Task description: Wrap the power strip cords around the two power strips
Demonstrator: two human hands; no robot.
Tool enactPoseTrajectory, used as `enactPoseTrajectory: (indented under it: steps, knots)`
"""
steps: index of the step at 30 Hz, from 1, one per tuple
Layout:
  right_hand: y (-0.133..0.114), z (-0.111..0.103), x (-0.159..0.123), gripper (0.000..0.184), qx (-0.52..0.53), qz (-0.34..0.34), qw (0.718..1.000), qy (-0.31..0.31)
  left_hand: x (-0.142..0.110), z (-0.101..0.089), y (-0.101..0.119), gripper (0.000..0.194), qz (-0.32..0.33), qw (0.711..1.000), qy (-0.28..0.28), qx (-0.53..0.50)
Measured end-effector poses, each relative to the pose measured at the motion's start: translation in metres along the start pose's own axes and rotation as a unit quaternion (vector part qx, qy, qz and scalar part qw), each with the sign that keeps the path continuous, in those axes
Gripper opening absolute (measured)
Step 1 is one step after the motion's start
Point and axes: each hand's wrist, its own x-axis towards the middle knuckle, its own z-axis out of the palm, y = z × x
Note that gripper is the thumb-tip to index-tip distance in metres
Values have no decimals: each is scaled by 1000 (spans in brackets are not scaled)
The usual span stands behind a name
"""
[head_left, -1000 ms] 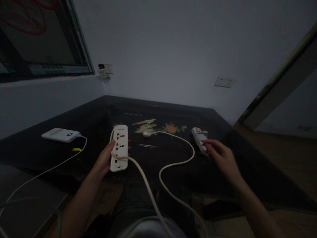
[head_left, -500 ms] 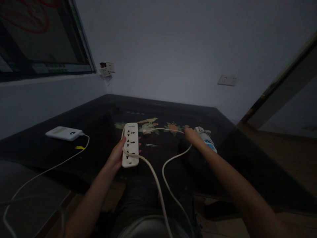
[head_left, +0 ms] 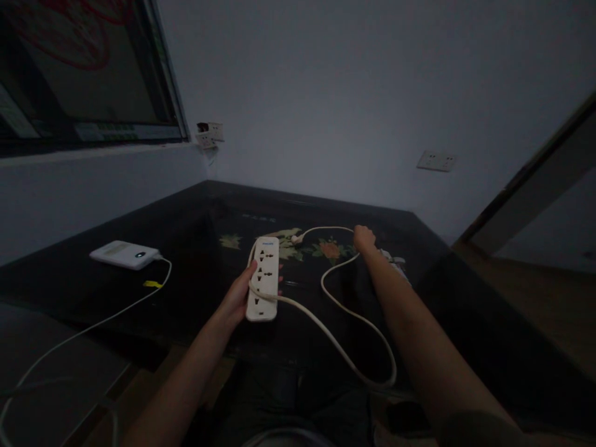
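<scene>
My left hand (head_left: 243, 288) is closed around a white power strip (head_left: 264, 279), thumb on its near left edge and fingertips showing along the right side. The strip's sockets face up. Its white cord (head_left: 326, 330) crosses over the lower sockets and loops out to the right. Farther along, my right hand (head_left: 364, 239) grips that cord in a closed fist. From the fist, a short length runs left to the plug (head_left: 297, 238), which rests on the floral pattern of the dark table. Behind my right wrist lies a partly hidden white bundle (head_left: 393, 264).
A white power bank (head_left: 125, 254) with a cable and yellow tag (head_left: 152, 284) lies on the left of the dark table (head_left: 200, 217). Wall sockets (head_left: 436, 161) sit at the back right, and a loose socket box (head_left: 206, 138) hangs at the back left beside the window.
The power strip and my left hand have shifted right in view. My right hand has moved slightly up with the cord, and the hanging loop has come up onto the table, spreading right.
</scene>
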Motion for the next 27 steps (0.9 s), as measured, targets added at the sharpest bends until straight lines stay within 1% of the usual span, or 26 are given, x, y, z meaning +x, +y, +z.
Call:
enactPoseTrajectory:
  steps: [3,5,7,9,11,13,14,15,16,17,18,19,21,23,27]
  knots:
    - [0,8,-7,35,11,-12,1000,-26,-5,-2,0,47,1,1000,15,7]
    - [-2,8,-12,34,21,-32,999,-34,-9,-1,0,47,4,1000,23,16]
    - [-6,2,-16,35,34,-61,997,-32,-12,2,-1,48,8,999,27,28]
    - [-11,-10,-24,33,52,-97,994,-22,-16,8,-3,47,17,999,29,42]
    - [-16,-25,-41,28,74,-139,987,-12,-19,17,-7,47,36,997,30,57]
    - [-20,-42,-72,28,96,-183,978,-13,-21,28,-13,50,53,996,26,73]
    - [-21,-50,-93,29,104,-205,973,-18,-22,34,-18,51,63,995,21,79]
    - [-22,-59,-117,32,117,-244,962,-27,-23,40,-22,52,78,993,19,85]
    - [-22,-67,-143,36,144,-307,940,-32,-24,45,-27,53,98,991,18,90]
    - [-23,-74,-170,38,164,-352,921,-44,-25,50,-31,53,122,988,18,97]
    - [-23,-80,-196,37,180,-374,908,-53,-27,55,-36,54,147,983,16,105]
    - [-24,-85,-220,33,186,-383,903,-62,-30,59,-39,55,169,979,11,114]
    - [-27,-88,-260,23,154,-354,920,-64,-37,66,-46,60,201,969,-8,141]
    - [-29,-85,-285,20,141,-328,931,-71,-46,72,-51,64,220,958,-24,181]
    - [-33,-67,-310,12,166,-264,944,-110,-61,79,-61,69,238,933,-48,266]
